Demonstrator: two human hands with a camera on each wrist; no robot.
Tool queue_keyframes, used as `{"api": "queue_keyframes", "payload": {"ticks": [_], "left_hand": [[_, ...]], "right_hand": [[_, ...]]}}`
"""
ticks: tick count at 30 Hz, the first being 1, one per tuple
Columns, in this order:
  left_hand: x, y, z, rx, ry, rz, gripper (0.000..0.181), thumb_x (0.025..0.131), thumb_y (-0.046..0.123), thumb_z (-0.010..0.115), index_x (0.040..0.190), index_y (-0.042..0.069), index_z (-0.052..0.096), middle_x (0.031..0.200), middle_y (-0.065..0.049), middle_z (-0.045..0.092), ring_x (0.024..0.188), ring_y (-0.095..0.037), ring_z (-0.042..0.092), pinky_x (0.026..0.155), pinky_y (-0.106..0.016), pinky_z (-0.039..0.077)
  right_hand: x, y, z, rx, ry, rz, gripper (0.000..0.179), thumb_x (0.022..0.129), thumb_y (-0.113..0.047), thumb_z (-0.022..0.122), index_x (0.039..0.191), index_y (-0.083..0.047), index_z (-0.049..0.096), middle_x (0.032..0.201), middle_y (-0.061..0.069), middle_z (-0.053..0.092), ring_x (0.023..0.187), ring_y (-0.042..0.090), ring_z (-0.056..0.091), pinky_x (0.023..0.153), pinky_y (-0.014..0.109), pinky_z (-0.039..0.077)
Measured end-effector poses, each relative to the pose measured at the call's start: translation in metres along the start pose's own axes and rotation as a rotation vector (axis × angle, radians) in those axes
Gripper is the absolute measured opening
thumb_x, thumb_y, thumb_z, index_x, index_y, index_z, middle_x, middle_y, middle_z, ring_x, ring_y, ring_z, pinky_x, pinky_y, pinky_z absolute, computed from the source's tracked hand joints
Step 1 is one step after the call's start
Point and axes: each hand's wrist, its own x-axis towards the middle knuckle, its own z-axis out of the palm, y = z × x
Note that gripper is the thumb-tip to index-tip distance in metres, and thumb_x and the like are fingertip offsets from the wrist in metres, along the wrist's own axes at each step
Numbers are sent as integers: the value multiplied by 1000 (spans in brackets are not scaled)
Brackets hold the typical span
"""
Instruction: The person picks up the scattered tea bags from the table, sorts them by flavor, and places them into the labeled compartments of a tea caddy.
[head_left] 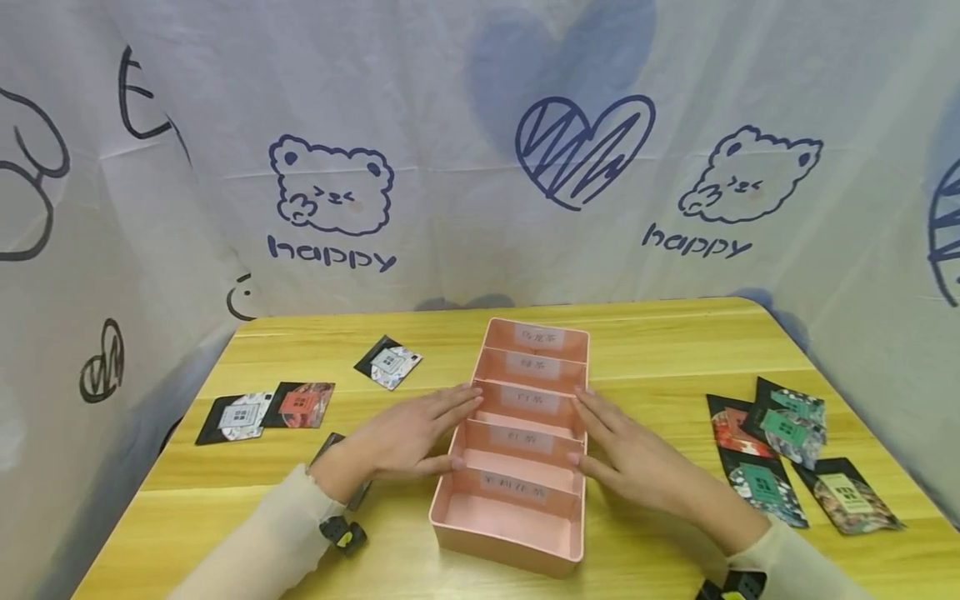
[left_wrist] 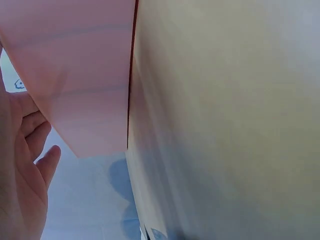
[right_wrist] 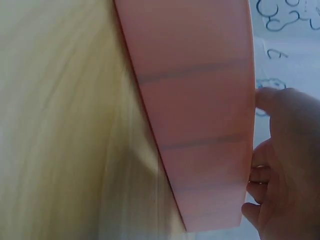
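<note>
A pink divided box [head_left: 510, 562] stands lengthwise on the table, its several compartments bearing handwritten paper labels [head_left: 513, 486]. My left hand [head_left: 408, 429] lies along the box's left rim, fingers fairly straight, tips over the edge. On the opposite rim rest the fingertips of my right hand [head_left: 637, 458], thumb nearer me. The left wrist view shows the left fingers [left_wrist: 37, 132] at the top edge of the box's side wall. Likewise, the right fingers [right_wrist: 260, 175] touch the upper edge in the right wrist view. Nothing shows inside the compartments.
Left of the box lie a black-and-white sachet [head_left: 388, 362], another white-patterned sachet [head_left: 238, 417] and a red one [head_left: 300, 405]. A dark sachet [head_left: 360, 497] is partly under my left wrist. Several sachets [head_left: 791, 425] are grouped at right, some overlapping. A printed cloth [head_left: 450, 208] hangs behind the table.
</note>
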Motion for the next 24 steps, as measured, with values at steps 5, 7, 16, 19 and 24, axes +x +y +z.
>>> {"api": "queue_keyframes", "payload": {"ticks": [5,7,16,19,24], "left_hand": [[-11,8,1,17,18,-9,79,97,51,50,154,2,25,160,-14,21,144,-31,26,115,-43,29],[-15,13,-1,24,7,-35,80,97,52,50,155,3,24,161,-13,20,144,-31,26,115,-42,29],[-21,16,-5,6,17,-98,86,95,57,51,155,4,22,159,-16,24,143,-33,28,113,-47,31],[-19,12,-4,-34,22,-129,88,95,62,46,157,6,16,160,-16,21,144,-32,25,114,-48,30],[-18,13,-3,-72,-2,-172,90,96,66,40,158,8,12,161,-16,18,146,-30,19,115,-46,27]], "right_hand": [[-6,-12,-2,2,-26,-4,83,97,-57,49,154,-3,24,160,16,21,144,35,24,112,51,30],[-7,-14,-2,10,-36,-4,83,97,-58,48,155,-4,23,160,15,20,144,34,23,113,50,29],[4,-6,-1,61,-98,-62,79,99,-55,46,158,-11,17,163,9,13,142,31,29,108,49,37],[9,-2,0,83,-108,-75,78,99,-54,47,158,-14,16,163,7,11,140,32,32,107,49,39],[15,7,2,102,-107,-113,76,99,-51,50,158,-15,17,163,6,13,140,33,34,107,50,39]]}}
